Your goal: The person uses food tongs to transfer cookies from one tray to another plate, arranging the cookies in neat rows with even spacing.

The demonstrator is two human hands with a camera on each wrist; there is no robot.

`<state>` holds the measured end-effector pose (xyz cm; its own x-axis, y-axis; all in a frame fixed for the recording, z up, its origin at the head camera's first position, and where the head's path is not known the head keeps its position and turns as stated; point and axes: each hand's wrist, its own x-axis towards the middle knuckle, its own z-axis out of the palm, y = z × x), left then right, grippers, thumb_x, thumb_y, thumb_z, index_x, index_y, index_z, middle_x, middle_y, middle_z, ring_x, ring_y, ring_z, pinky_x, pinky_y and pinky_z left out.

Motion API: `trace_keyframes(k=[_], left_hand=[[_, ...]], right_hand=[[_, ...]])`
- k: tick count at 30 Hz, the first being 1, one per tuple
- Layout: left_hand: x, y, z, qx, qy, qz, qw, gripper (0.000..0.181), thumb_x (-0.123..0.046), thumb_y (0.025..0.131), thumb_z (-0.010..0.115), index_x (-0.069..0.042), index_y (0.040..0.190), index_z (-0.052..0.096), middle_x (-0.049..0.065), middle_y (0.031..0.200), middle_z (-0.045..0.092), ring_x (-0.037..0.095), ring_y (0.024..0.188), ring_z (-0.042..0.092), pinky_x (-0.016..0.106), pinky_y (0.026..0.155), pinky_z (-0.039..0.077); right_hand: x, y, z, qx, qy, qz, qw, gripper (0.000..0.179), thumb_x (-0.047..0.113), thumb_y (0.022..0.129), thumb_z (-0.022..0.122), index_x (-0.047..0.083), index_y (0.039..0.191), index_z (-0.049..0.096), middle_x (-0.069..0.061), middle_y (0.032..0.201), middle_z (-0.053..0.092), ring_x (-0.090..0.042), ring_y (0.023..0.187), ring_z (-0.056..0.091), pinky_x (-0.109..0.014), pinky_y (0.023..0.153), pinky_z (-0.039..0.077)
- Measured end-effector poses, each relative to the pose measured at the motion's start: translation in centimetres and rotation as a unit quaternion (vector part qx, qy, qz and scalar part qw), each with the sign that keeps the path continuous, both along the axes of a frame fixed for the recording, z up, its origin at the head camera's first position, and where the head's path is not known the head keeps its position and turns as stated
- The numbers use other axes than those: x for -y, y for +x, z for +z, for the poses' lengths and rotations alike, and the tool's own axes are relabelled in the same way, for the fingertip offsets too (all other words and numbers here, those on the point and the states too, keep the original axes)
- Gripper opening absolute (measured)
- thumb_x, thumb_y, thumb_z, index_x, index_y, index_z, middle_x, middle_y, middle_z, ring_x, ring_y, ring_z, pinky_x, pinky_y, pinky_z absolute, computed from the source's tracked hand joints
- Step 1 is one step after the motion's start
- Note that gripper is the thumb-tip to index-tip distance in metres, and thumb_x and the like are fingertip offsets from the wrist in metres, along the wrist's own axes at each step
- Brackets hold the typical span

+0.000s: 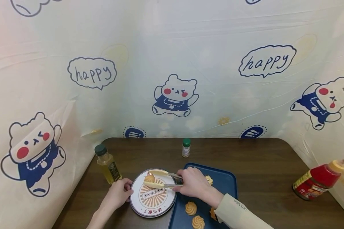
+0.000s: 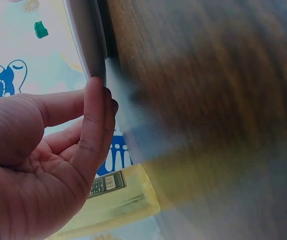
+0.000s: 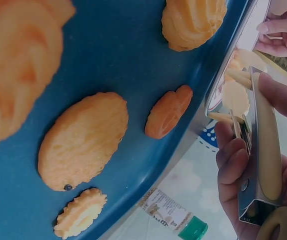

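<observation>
At the plate's left rim, my left hand [image 1: 118,194] pinches the edge of a round white printed plate [image 1: 152,203], which seems stacked on another. In the left wrist view, the left hand's fingertips [image 2: 94,85] meet the plate's side [image 2: 86,40]. My right hand [image 1: 196,183] grips metal tongs [image 3: 258,150] with cream-coloured tips, reaching over the plate from the right. Between the tong tips is a golden cookie [image 1: 149,177], low over or on the plate; contact with it is unclear. Several cookies, including a swirled cookie [image 1: 190,208], lie on a blue baking tray [image 1: 229,179] under the right forearm.
An oil bottle [image 1: 107,165] with a dark green cap stands just beyond the left hand. A small green-capped seasoning jar [image 1: 186,148] is at the table's back. A red sauce bottle [image 1: 316,181] stands at the right. A printed cloth [image 1: 218,105] hangs behind the table.
</observation>
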<state>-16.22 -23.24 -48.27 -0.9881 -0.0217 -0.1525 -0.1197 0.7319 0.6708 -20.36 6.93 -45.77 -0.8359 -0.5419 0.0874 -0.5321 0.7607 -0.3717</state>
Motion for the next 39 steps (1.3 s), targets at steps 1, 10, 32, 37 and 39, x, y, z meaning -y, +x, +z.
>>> trace_keyframes(k=[1, 10, 32, 37, 39], left_hand=[[0.0, 0.0, 0.0, 0.001, 0.000, 0.000, 1.0000, 0.024, 0.003, 0.088, 0.070, 0.009, 0.109, 0.062, 0.006, 0.080, 0.053, 0.014, 0.060, 0.058, 0.029, 0.053, 0.054], [-0.1, 0.0, 0.1, 0.007, -0.004, 0.001, 1.0000, 0.025, 0.003, 0.088, 0.070, 0.009, 0.111, 0.062, 0.006, 0.080, 0.054, 0.014, 0.060, 0.058, 0.029, 0.054, 0.054], [-0.1, -0.1, 0.2, 0.012, 0.001, 0.002, 0.9999, 0.024, 0.003, 0.088, 0.070, 0.008, 0.110, 0.062, 0.006, 0.079, 0.054, 0.015, 0.061, 0.058, 0.030, 0.055, 0.054], [-0.2, 0.0, 0.3, 0.016, -0.002, 0.003, 0.9999, 0.026, 0.002, 0.088, 0.071, 0.009, 0.112, 0.062, 0.006, 0.079, 0.054, 0.015, 0.061, 0.058, 0.030, 0.055, 0.054], [-0.2, 0.0, 0.4, 0.016, -0.004, 0.003, 0.9999, 0.027, 0.002, 0.088, 0.071, 0.009, 0.112, 0.062, 0.006, 0.079, 0.054, 0.015, 0.061, 0.058, 0.030, 0.056, 0.054]], right_hand=[[0.0, 0.0, 0.0, 0.001, 0.001, -0.001, 1.0000, 0.046, 0.046, 0.080, 0.081, 0.010, 0.106, 0.074, 0.010, 0.062, 0.056, -0.006, 0.051, 0.046, -0.024, 0.051, 0.036], [-0.8, 0.4, 0.5, 0.008, 0.000, -0.010, 0.9999, 0.056, 0.051, 0.078, 0.081, 0.008, 0.113, 0.073, 0.011, 0.054, 0.045, -0.007, 0.048, 0.042, -0.024, 0.048, 0.030], [-9.9, 1.5, 4.0, -0.032, -0.033, -0.098, 0.9941, 0.060, 0.052, 0.073, 0.084, 0.007, 0.112, 0.073, 0.010, 0.071, 0.064, -0.002, 0.058, 0.050, -0.027, 0.055, 0.043], [-12.5, 2.0, 3.9, -0.028, -0.028, -0.125, 0.9913, 0.058, 0.051, 0.074, 0.084, 0.008, 0.111, 0.073, 0.009, 0.076, 0.067, -0.003, 0.060, 0.052, -0.029, 0.058, 0.045], [-13.4, 2.3, 3.8, -0.021, -0.023, -0.137, 0.9900, 0.059, 0.052, 0.073, 0.084, 0.008, 0.111, 0.073, 0.006, 0.078, 0.068, -0.004, 0.060, 0.052, -0.029, 0.058, 0.045]])
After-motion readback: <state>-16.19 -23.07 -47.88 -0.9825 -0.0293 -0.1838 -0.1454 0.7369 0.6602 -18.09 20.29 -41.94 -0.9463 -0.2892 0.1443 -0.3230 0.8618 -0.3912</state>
